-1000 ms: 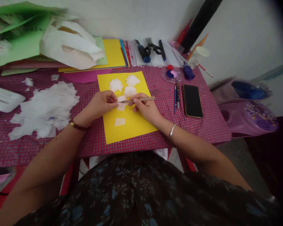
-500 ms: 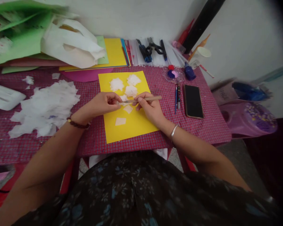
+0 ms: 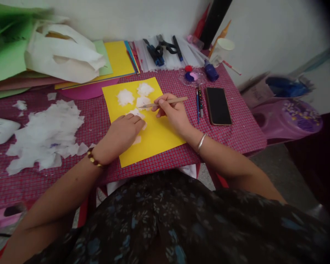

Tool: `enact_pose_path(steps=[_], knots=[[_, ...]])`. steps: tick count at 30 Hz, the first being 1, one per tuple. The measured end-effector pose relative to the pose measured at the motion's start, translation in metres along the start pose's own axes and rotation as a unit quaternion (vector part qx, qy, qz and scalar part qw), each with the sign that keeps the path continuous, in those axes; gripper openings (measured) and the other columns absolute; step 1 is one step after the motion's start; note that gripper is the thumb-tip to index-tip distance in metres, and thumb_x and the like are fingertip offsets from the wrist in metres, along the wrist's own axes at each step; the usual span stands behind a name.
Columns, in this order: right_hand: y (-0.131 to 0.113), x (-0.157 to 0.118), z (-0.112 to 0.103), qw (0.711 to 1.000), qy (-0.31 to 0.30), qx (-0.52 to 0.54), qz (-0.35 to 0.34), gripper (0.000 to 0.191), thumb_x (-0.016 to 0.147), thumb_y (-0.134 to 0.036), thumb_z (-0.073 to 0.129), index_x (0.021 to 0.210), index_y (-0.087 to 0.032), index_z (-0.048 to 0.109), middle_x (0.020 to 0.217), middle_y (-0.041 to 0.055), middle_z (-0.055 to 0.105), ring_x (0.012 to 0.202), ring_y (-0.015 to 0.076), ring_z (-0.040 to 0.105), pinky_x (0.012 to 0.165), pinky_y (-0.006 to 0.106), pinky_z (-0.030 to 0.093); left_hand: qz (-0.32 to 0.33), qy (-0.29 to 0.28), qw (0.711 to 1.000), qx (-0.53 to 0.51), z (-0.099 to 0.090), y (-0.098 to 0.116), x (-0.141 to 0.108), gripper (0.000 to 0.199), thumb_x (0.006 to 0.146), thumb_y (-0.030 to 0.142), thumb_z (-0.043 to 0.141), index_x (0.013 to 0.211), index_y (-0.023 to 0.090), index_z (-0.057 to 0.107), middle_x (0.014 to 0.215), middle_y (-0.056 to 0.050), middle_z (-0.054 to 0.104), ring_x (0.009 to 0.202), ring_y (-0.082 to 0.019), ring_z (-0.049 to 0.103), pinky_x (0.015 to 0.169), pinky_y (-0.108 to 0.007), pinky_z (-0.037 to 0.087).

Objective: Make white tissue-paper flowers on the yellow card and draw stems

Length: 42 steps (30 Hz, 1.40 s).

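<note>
My right hand [image 3: 172, 113] is closed around a pale wooden pencil-like stick [image 3: 178, 99]. The stick's tapered tip points left, over the white paper clusters. Palm down, my left hand [image 3: 123, 132] lies on the yellow sheet [image 3: 165, 136], its fingers stretched over small white paper pieces and partly hiding them. Just beyond its fingertips is a white paper cluster [image 3: 136, 113]. Further up the sheet are more ruffled white clusters, one at the upper left [image 3: 125, 97] and another at the top [image 3: 145, 89]. A small paper piece [image 3: 136, 140] shows beside the left hand.
A heap of white paper pieces [image 3: 48, 132] lies on the left of the checkered tablecloth [image 3: 99, 176]. To the right are slim pens [image 3: 200, 104] and a phone [image 3: 219, 106]. Pliers [image 3: 166, 46], a paint palette [image 3: 191, 76] and a blue bottle [image 3: 211, 70] stand farther back.
My left hand has let its pinch go and come down flat on the sheet, nearer to me. My right hand still grips the stick, now apart from the left. The view has shifted right.
</note>
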State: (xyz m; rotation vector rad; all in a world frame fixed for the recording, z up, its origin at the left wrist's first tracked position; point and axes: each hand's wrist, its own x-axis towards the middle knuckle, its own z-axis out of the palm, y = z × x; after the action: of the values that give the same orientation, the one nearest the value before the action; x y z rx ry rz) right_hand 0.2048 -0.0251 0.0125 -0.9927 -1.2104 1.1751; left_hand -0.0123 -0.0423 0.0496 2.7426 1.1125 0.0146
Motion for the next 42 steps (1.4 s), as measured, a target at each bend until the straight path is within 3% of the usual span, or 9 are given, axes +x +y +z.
enact_pose_path(steps=[4, 9, 11, 14, 18, 24, 32, 37, 42], knots=[[0.000, -0.001, 0.000, 1.000, -0.008, 0.003, 0.003, 0.027, 0.106, -0.046, 0.069, 0.092, -0.023, 0.064, 0.081, -0.0007, 0.072, 0.064, 0.0095, 0.061, 0.064, 0.024, 0.054, -0.064, 0.090, 0.991, -0.082, -0.001, -0.005, 0.007, 0.016, 0.097, 0.018, 0.057, 0.088, 0.020, 0.070, 0.101, -0.015, 0.075, 0.106, -0.033, 0.068, 0.099, -0.047, 0.049], [0.004, 0.001, -0.001, 1.000, -0.017, 0.003, -0.018, 0.032, 0.105, -0.050, 0.070, 0.091, -0.022, 0.064, 0.081, -0.0005, 0.073, 0.066, 0.0088, 0.064, 0.063, 0.021, 0.053, -0.109, 0.248, 0.947, -0.173, -0.010, -0.023, -0.006, 0.009, 0.092, 0.020, 0.059, 0.085, 0.022, 0.065, 0.086, -0.004, 0.073, 0.078, -0.019, 0.064, 0.077, -0.034, 0.052], [0.006, 0.003, -0.002, 0.999, -0.024, 0.001, -0.026, 0.033, 0.105, -0.050, 0.071, 0.090, -0.021, 0.064, 0.080, -0.0004, 0.073, 0.065, 0.0084, 0.063, 0.061, 0.020, 0.053, -0.064, 0.228, 0.962, -0.132, -0.011, -0.027, -0.010, 0.013, 0.094, 0.021, 0.058, 0.085, 0.021, 0.067, 0.085, -0.005, 0.073, 0.078, -0.019, 0.064, 0.075, -0.033, 0.051], [0.008, 0.004, -0.003, 0.999, -0.028, -0.006, -0.029, 0.030, 0.106, -0.046, 0.069, 0.091, -0.020, 0.066, 0.080, -0.0004, 0.073, 0.064, 0.0079, 0.062, 0.060, 0.020, 0.053, 0.034, 0.122, 0.992, 0.019, -0.009, -0.023, -0.010, 0.024, 0.102, 0.021, 0.054, 0.087, 0.019, 0.072, 0.092, -0.011, 0.075, 0.090, -0.025, 0.067, 0.082, -0.038, 0.052], [0.007, 0.005, -0.002, 0.999, -0.028, -0.021, -0.024, 0.026, 0.108, -0.040, 0.067, 0.092, -0.020, 0.066, 0.079, -0.0011, 0.072, 0.064, 0.0074, 0.062, 0.060, 0.019, 0.052, 0.065, 0.022, 0.984, 0.162, -0.006, -0.008, -0.007, 0.028, 0.104, 0.013, 0.050, 0.093, 0.017, 0.075, 0.092, -0.014, 0.074, 0.095, -0.030, 0.066, 0.081, -0.040, 0.049], [0.005, 0.005, 0.000, 0.999, -0.031, -0.029, -0.022, 0.027, 0.109, -0.040, 0.065, 0.091, -0.020, 0.064, 0.077, -0.0019, 0.071, 0.064, 0.0066, 0.061, 0.058, 0.017, 0.050, 0.048, 0.036, 0.985, 0.165, 0.006, -0.009, 0.006, 0.026, 0.102, 0.013, 0.051, 0.090, 0.017, 0.074, 0.090, -0.015, 0.074, 0.094, -0.030, 0.066, 0.080, -0.041, 0.049], [0.001, 0.004, -0.006, 0.998, -0.032, -0.015, -0.048, 0.029, 0.107, -0.046, 0.068, 0.093, -0.020, 0.064, 0.078, -0.0009, 0.072, 0.065, 0.0083, 0.063, 0.060, 0.020, 0.053, -0.074, 0.170, 0.978, -0.094, 0.008, -0.036, 0.002, 0.013, 0.092, 0.021, 0.058, 0.086, 0.023, 0.068, 0.086, -0.006, 0.074, 0.079, -0.021, 0.066, 0.073, -0.033, 0.051], [-0.002, 0.004, -0.007, 0.999, -0.028, -0.023, -0.039, 0.025, 0.109, -0.038, 0.066, 0.093, -0.020, 0.064, 0.077, -0.0021, 0.071, 0.063, 0.0070, 0.063, 0.058, 0.018, 0.052, 0.044, 0.082, 0.996, -0.002, 0.008, -0.025, -0.001, 0.027, 0.103, 0.021, 0.051, 0.114, 0.018, 0.076, 0.114, -0.014, 0.077, 0.109, -0.028, 0.070, 0.095, -0.039, 0.056], [-0.003, 0.005, -0.004, 0.999, -0.027, -0.001, -0.041, 0.020, 0.110, -0.024, 0.064, 0.090, -0.019, 0.063, 0.073, -0.0038, 0.069, 0.057, 0.0063, 0.060, 0.056, 0.018, 0.051, 0.066, -0.018, 0.991, 0.114, 0.005, -0.005, 0.007, 0.026, 0.103, 0.012, 0.049, 0.108, 0.015, 0.075, 0.110, -0.016, 0.074, 0.106, -0.030, 0.069, 0.089, -0.038, 0.054]])
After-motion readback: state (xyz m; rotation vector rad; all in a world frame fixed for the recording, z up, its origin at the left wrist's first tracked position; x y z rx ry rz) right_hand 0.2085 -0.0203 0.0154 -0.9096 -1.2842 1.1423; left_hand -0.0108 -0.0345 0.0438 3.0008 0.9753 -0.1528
